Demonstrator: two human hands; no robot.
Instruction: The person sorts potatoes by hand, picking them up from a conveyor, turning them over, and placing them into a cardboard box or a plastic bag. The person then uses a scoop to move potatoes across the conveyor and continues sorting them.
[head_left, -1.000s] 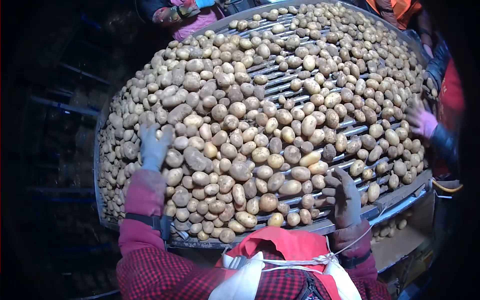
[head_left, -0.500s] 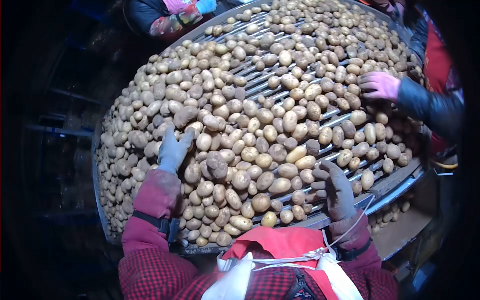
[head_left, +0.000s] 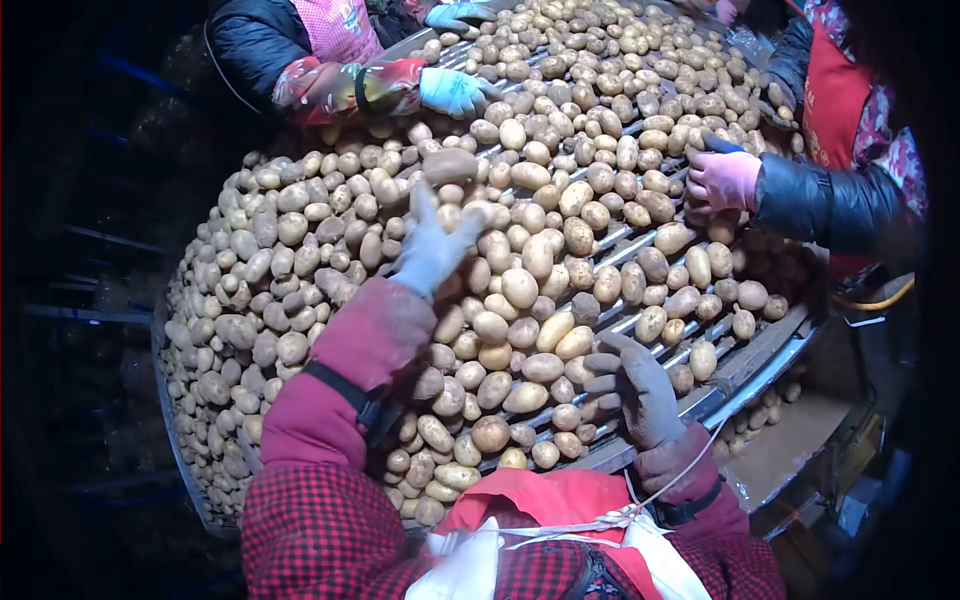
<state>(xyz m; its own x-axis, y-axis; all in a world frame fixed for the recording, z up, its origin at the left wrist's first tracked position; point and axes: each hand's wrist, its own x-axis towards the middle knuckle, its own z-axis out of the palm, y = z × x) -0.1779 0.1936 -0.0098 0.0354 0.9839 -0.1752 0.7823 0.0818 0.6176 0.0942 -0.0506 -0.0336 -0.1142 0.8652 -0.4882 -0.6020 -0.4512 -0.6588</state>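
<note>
Moved since the earlier frame: our left hand (head_left: 435,245), now farther up the heap, and a co-worker's light blue glove (head_left: 455,92), now reaching in over the upper edge of the potatoes (head_left: 520,288).

Left hand: blue-grey glove, fabric soiled, thumb and fingers spread wide. At its fingertips we see one long potato (head_left: 450,165), brown, smooth-sided and blurred; whether glove and potato touch, we cannot tell.

Right hand (head_left: 645,390): grey glove, dirt-stained, fingers slightly apart and loosely curled, beside the potatoes at our near edge of the sorting table (head_left: 700,402).

Potatoes: round, oval and oblong; skins pale yellow to dull brown, many crusted with dry soil. We find them piled thick on the left and more thinly spread toward the right, over shiny metal rollers (head_left: 622,325) set side by side.

Sleeves, ours: dusty magenta cuffs, red-and-black check above, black straps around the forearms.

Apron (head_left: 560,495), ours: red cloth, creased, with white ties.

Across from us, upper left: floral sleeve (head_left: 395,88), pink checked cloth behind it.

To our right: pink glove (head_left: 725,180), fingers bent down over potatoes, below a glossy black sleeve (head_left: 825,205).

Lower right: brown board (head_left: 790,455), flat, with more potatoes beside it; yellow hose (head_left: 880,298), curved, above.
</note>
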